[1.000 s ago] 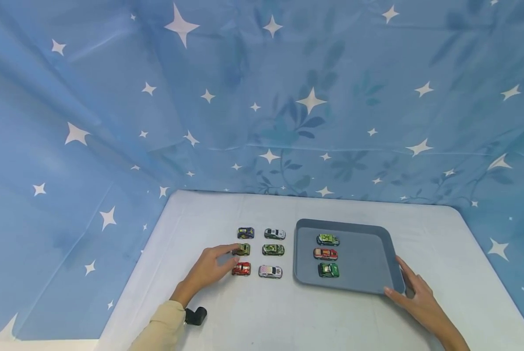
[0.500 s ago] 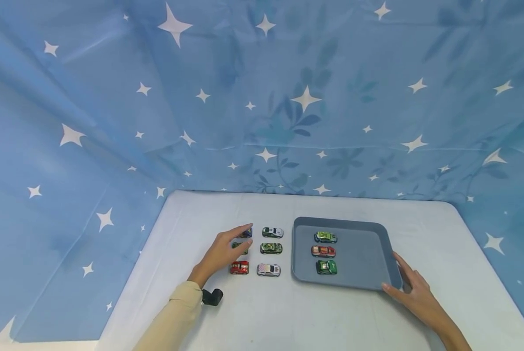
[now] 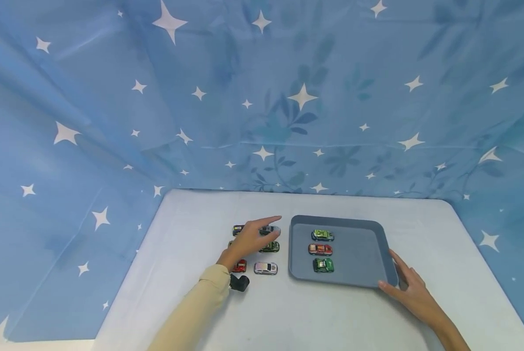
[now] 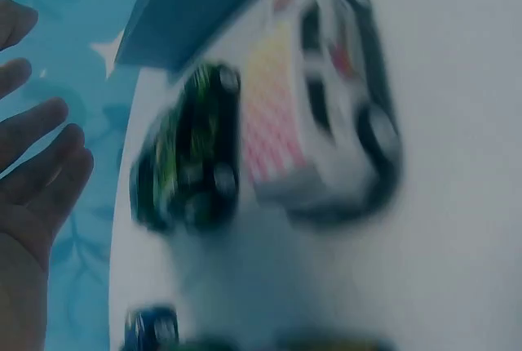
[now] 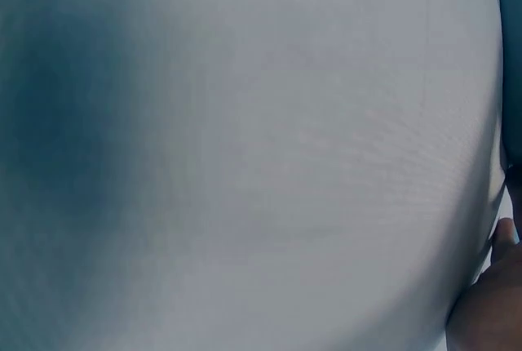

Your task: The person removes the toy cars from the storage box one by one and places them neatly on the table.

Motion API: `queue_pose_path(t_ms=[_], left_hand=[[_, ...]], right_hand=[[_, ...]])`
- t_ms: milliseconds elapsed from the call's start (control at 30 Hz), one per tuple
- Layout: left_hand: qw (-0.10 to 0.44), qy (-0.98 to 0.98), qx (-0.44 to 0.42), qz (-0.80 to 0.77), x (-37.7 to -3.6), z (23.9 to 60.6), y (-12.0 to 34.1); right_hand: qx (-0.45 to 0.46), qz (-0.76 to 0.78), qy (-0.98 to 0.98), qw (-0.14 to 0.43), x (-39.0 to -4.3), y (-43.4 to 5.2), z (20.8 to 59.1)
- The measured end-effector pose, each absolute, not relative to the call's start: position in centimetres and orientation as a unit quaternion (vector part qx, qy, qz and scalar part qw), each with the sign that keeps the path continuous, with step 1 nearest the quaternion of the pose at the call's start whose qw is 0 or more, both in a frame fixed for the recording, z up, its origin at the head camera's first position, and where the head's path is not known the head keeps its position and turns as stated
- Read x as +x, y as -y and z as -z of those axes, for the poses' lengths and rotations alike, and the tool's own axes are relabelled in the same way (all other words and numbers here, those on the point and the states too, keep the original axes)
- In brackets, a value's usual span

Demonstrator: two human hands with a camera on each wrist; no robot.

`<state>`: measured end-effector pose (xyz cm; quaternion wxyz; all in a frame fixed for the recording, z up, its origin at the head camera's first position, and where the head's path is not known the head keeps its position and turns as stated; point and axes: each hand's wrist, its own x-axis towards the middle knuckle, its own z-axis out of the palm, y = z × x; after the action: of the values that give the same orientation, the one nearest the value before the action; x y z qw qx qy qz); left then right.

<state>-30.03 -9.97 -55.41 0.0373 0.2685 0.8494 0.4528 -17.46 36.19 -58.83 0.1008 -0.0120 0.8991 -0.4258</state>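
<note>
Silver car (image 3: 272,229) (back row) under left hand (image 3: 250,238).

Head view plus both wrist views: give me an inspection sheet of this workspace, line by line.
Surface: white table, cloth-covered.
Job's things: six toy cars left of the grey tray; the silver car lies under the reaching fingers; the tray holds three cars in a column.
Clutter: nothing seen.
Grips: left hand open, fingers extended over the car rows; right hand open, resting against the tray's near right corner.
Cables: nothing seen.
Surroundings: blue star-print backdrop behind and beside the table.
</note>
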Motion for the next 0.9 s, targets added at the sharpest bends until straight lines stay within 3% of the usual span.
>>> queue_pose_path(t_ms=[333, 900], left_hand=[[0.090, -0.836, 0.314, -0.442, -31.7, 54.4, 5.4], [0.136, -0.830, 0.369, -0.395, -33.2, 53.3, -0.4]], right_hand=[[-0.021, 0.428, -0.899, 0.087, -17.4, -36.1, 59.0], [-0.010, 0.416, -0.905, 0.091, -17.3, -36.3, 59.4]])
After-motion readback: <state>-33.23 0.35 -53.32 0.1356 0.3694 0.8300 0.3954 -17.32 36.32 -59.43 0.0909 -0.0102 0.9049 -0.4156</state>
